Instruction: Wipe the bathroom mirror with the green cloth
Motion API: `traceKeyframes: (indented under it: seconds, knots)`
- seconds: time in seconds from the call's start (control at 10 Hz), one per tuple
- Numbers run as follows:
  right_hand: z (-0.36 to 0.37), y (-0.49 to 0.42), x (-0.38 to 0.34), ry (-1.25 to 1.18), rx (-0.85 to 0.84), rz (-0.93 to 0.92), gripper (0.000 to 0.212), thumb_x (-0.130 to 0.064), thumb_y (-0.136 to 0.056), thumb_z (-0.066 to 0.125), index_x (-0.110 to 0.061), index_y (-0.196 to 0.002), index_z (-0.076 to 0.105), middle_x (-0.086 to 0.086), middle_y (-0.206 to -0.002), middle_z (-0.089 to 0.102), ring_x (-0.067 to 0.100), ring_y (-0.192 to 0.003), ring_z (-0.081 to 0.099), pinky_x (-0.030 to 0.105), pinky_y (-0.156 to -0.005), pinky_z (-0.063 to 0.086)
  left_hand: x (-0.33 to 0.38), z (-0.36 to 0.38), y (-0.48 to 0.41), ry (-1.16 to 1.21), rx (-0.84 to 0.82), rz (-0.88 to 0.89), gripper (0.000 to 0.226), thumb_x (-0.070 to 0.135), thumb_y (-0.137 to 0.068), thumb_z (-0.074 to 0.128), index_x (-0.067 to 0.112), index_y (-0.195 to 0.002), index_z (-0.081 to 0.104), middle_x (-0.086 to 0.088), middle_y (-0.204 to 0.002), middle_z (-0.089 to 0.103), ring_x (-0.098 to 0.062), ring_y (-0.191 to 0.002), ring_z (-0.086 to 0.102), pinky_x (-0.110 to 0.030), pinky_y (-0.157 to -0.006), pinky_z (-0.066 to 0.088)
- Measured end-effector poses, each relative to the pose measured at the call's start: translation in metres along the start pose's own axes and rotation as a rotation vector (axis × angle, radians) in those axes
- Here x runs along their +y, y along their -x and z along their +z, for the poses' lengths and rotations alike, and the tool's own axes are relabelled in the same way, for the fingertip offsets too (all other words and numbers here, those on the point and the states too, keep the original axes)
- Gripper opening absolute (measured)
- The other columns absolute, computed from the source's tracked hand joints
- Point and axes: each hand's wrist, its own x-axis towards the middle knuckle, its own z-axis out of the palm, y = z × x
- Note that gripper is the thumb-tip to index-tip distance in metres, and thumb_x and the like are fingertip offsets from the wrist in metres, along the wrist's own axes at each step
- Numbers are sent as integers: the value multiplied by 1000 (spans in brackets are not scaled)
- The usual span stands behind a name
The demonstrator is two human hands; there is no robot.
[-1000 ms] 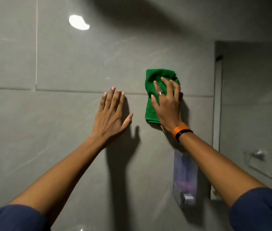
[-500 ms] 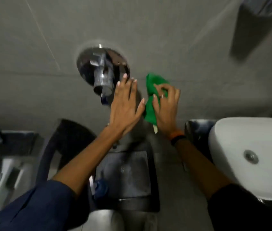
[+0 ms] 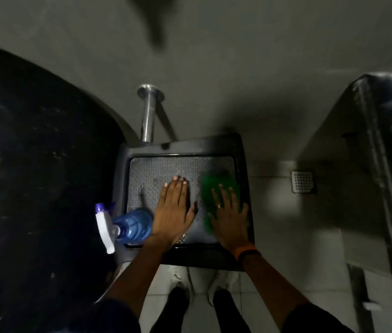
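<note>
1. Far left we've got a big dark rounded basin (image 3: 34, 164), too dim to make out much.
2. Next, a blue spray bottle (image 3: 131, 225) with a white trigger head sits on the left edge of the black stool (image 3: 245, 169).
3. A chrome pipe (image 3: 148, 116) runs from the wall down behind the stool.
4. Our left hand (image 3: 173, 210) is flat, fingers together, holding nothing, hovering over the stool's textured top.
5. Our right hand (image 3: 230, 217) is spread flat on the green cloth (image 3: 211, 188), which is blurry, over the stool's right side.
6. Further right, a floor drain (image 3: 302, 181).
</note>
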Motion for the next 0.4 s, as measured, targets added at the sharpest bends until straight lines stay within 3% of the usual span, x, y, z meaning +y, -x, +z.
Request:
traceKeyframes:
  seconds: [0.1,0.3,0.4]
  knots:
    - [35,4,8,-50,29,-19,71,-52,-97,40,-22,-159,22,9,-168,21,33,-155,20,66,-121,22,-1,40,7,-11,-68,-34,70,43,-102,34,-1,-156,28,-20,-166,25,-34,-156,17,-52,-127,16]
    - [10,0,5,-71,-107,20,77,-59,-97,33,-19,-160,12,10,-170,11,32,-157,8,68,-122,13,5,17,-1,10,-4,-37,71,45,-103,37,0,-157,26,-19,-166,25,-31,-156,17,-50,-128,17]
    - [-15,1,3,-143,-43,39,82,-61,-96,36,-15,-160,13,11,-169,14,31,-157,10,65,-124,13,15,-9,-9,44,87,-25,73,47,-102,37,2,-158,23,-18,-167,24,-29,-157,14,-47,-129,13]
